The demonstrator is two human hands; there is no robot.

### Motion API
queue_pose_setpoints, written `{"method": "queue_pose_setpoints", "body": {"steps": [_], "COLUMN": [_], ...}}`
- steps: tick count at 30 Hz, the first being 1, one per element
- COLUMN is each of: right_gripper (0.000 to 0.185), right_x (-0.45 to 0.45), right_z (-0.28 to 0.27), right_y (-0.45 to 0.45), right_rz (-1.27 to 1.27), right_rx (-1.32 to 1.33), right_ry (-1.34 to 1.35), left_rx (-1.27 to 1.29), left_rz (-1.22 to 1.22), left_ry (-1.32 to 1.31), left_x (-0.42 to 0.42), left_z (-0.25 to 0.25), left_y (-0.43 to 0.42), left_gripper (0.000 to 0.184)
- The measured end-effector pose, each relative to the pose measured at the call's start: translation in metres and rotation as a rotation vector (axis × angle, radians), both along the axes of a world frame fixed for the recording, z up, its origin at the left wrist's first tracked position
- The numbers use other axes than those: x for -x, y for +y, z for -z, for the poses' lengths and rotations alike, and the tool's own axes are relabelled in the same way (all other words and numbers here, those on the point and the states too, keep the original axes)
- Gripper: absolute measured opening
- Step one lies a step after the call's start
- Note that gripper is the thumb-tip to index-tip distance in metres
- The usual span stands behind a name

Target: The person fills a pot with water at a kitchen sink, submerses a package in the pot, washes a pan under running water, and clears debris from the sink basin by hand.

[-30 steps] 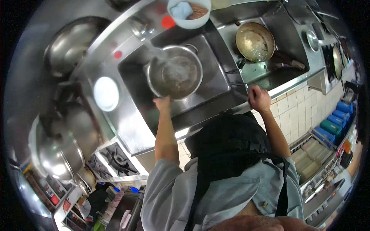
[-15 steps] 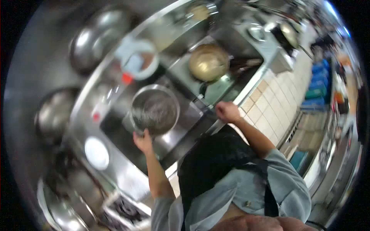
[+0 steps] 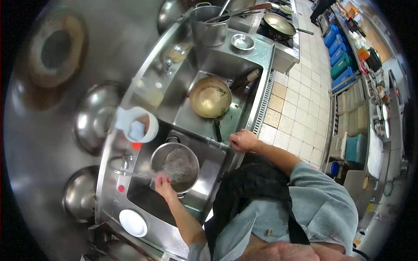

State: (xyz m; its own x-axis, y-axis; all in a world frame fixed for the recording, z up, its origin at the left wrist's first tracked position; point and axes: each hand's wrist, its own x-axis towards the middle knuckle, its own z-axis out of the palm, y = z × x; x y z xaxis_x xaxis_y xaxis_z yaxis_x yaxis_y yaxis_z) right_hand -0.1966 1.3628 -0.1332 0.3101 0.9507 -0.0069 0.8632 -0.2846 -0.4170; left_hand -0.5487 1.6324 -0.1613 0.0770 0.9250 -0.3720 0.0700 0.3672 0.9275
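Note:
A steel pot [image 3: 194,174] with loop handles stands in the nearer-left sink basin, and water churns inside it. My left hand [image 3: 164,187] is over the pot's left rim, its fingers closed around the end of the faucet spout [image 3: 130,172]. Water pours from there into the pot. On the sink's front edge [image 3: 250,124] rests my right hand [image 3: 243,141], curled into a fist with nothing visible in it. Just left of that fist, the dark handle of a brass-coloured pan [image 3: 204,102] points toward me from the other basin.
A white container [image 3: 150,130] with a pale cloth-like item stands on the sink's back ledge near a white lid [image 3: 133,223]. Beyond the basins are a tall pot [image 3: 209,32], a metal bowl [image 3: 243,41] and a frying pan [image 3: 279,24]. Tiled floor [image 3: 300,108] lies right.
My view has turned and sharpened. My left hand has shifted from beside the pot's rim to the spout's end. The right hand stays at the sink's front edge.

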Motion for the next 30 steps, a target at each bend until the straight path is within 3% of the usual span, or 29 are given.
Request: {"method": "queue_pose_setpoints", "body": {"steps": [2, 4, 6, 8, 10, 12, 16, 20, 23, 24, 26, 28, 30], "right_gripper": [0.011, 0.011, 0.011, 0.01, 0.01, 0.01, 0.009, 0.013, 0.019, 0.022, 0.028, 0.03, 0.033], "right_x": [0.001, 0.0, 0.001, -0.001, -0.005, -0.01, -0.037, -0.067, -0.079, -0.082, -0.094, -0.103, -0.111], "right_z": [-0.005, -0.002, 0.003, 0.007, -0.011, -0.027, -0.031, -0.006, -0.01, -0.012, 0.033, 0.071, 0.081], "right_y": [0.0, -0.001, -0.006, -0.009, -0.019, -0.035, -0.08, -0.146, -0.201, -0.221, -0.277, -0.33, -0.38], "right_rz": [-0.003, 0.004, 0.017, -0.01, 0.019, 0.141, 0.396, 0.532, 0.692, 0.772, 0.805, 0.842, 0.89], "right_rx": [0.018, -0.013, -0.032, -0.231, -0.237, -0.345, -0.269, -0.292, -0.154, -0.101, -0.059, -0.06, 0.078], "right_ry": [0.011, 0.01, 0.016, 0.119, 0.181, 0.255, 0.198, 0.158, 0.255, 0.313, 0.288, 0.344, 0.482], "left_rx": [-0.043, -0.054, -0.079, -0.087, -0.077, -0.067, -0.085, -0.089, -0.494, -0.507, -0.628, -0.611, -0.442], "left_rz": [0.058, -0.034, 0.105, 0.06, 0.016, -0.015, 0.042, 0.224, 0.44, 0.453, 0.462, 0.522, 0.518], "left_ry": [0.049, 0.045, 0.123, 0.159, 0.118, 0.077, 0.072, 0.175, 0.401, 0.4, 0.417, 0.395, 0.11], "left_x": [0.004, 0.001, 0.01, 0.01, 0.008, 0.008, -0.008, -0.07, -0.127, -0.15, -0.206, -0.249, -0.281], "left_z": [0.0, -0.006, -0.007, -0.018, -0.029, -0.025, -0.011, -0.038, -0.043, -0.052, -0.085, -0.108, -0.105], "left_y": [-0.006, -0.014, -0.008, -0.014, -0.018, -0.021, -0.04, -0.073, -0.096, -0.106, -0.139, -0.162, -0.177], "left_gripper": [0.015, 0.014, 0.018, 0.023, 0.024, 0.026, 0.022, 0.024, 0.033, 0.033, 0.038, 0.041, 0.037]}}
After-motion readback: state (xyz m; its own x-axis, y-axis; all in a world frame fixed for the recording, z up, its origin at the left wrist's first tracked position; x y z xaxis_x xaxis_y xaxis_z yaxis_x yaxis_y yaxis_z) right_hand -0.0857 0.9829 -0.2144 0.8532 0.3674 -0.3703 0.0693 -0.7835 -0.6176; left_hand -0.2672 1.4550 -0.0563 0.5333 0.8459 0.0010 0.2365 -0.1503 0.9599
